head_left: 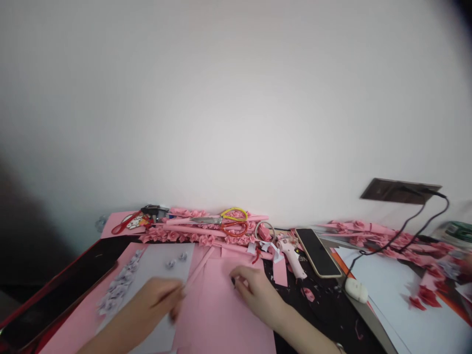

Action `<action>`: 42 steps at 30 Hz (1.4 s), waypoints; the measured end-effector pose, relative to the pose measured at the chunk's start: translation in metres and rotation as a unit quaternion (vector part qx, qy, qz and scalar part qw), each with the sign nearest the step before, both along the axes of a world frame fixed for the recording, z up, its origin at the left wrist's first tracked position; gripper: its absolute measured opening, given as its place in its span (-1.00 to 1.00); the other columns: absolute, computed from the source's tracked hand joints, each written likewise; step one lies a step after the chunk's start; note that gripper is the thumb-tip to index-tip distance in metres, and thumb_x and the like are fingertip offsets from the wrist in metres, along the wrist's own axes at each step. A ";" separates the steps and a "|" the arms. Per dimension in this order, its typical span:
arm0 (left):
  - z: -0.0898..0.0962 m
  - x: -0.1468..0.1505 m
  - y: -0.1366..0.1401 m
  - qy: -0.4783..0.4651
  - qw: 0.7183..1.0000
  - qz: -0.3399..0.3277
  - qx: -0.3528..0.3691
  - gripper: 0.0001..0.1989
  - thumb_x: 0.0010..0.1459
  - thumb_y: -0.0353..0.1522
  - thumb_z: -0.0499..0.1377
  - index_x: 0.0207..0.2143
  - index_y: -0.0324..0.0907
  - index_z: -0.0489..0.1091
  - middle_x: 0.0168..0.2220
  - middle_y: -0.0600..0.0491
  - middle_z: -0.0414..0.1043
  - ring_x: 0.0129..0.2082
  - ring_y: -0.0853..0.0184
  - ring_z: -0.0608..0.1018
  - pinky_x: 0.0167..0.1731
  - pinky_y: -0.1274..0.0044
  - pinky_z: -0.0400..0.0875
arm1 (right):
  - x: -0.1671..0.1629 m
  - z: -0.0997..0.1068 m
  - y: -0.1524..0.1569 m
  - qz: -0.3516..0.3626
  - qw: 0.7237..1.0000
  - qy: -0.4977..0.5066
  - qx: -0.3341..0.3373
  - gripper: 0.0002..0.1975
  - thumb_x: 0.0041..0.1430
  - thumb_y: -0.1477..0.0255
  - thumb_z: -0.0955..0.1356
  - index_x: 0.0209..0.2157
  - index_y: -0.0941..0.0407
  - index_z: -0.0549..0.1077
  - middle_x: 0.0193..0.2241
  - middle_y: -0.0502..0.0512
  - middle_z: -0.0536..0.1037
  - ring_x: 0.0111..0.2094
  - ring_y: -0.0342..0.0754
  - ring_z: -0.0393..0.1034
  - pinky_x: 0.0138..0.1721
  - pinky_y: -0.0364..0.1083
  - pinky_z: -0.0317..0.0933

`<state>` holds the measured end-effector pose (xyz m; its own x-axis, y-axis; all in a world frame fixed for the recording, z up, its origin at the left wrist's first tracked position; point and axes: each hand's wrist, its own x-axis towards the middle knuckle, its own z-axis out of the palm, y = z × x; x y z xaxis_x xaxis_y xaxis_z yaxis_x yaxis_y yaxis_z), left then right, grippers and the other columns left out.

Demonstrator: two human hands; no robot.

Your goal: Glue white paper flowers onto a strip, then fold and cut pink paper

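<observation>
My left hand [164, 297] is pinched and somewhat blurred, with its fingertips at the lower end of a thin pink paper tube [200, 268]. The tube slants up and to the right over the pink paper. On the right, my right hand [254, 294] rests over a large pink paper sheet [232, 322]. Its fingers are curled in, and whatever may be between them is hidden. A white sheet [155, 263] lies left of the pink one, partly behind my left forearm. Small pale lilac paper flowers [120, 285] line its left side.
Scissors [230, 221] lie on pink paper roses [206, 240] along the wall. A pink glue gun [293, 258], a phone [319, 253] and a white earbud case [356, 290] are to the right. Cords run to a wall socket [387, 191]. A dark tablet-like device [62, 290] lies left.
</observation>
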<state>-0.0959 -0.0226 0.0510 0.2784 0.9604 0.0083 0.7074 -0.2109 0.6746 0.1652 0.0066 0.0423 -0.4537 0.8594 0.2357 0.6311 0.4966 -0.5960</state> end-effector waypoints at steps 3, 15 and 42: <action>0.012 0.036 0.044 0.030 0.997 -0.016 0.069 -0.83 0.12 -0.35 0.02 -0.43 -0.15 0.38 -0.43 0.12 0.41 -0.40 0.34 0.44 -0.38 0.52 0.32 | -0.015 -0.017 0.021 -0.040 0.996 -0.040 0.064 -0.73 0.05 0.59 0.27 -0.16 0.17 0.37 -0.20 0.17 0.45 -0.15 0.07 0.32 -0.16 0.01 0.23; -0.052 0.048 0.076 0.022 0.991 -0.064 0.119 -0.51 -0.07 -0.43 0.19 -0.03 -0.04 0.28 -0.05 0.04 0.34 -0.01 0.21 0.31 -0.01 0.40 0.18 | -0.013 -0.034 0.023 -0.048 0.989 -0.077 0.119 -0.48 -0.06 0.40 0.41 -0.03 0.14 0.27 -0.12 0.20 0.33 -0.07 0.15 0.16 -0.04 0.12 0.13; -0.049 0.048 0.073 -0.111 0.977 -0.151 0.098 -0.70 0.15 -0.43 0.01 -0.10 -0.09 0.41 -0.10 0.05 0.46 -0.12 0.33 0.46 -0.08 0.51 0.31 | 0.014 -0.043 0.027 0.028 0.991 0.005 0.131 -0.70 0.21 0.55 0.17 -0.11 0.10 0.42 -0.24 0.13 0.52 -0.21 -0.04 0.35 -0.17 -0.04 0.18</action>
<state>-0.0475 0.0507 0.0025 0.5197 0.8087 0.2756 0.4339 -0.5277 0.7302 0.1788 0.0333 -0.0003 -0.4961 0.7407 0.4529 0.5921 0.6702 -0.4474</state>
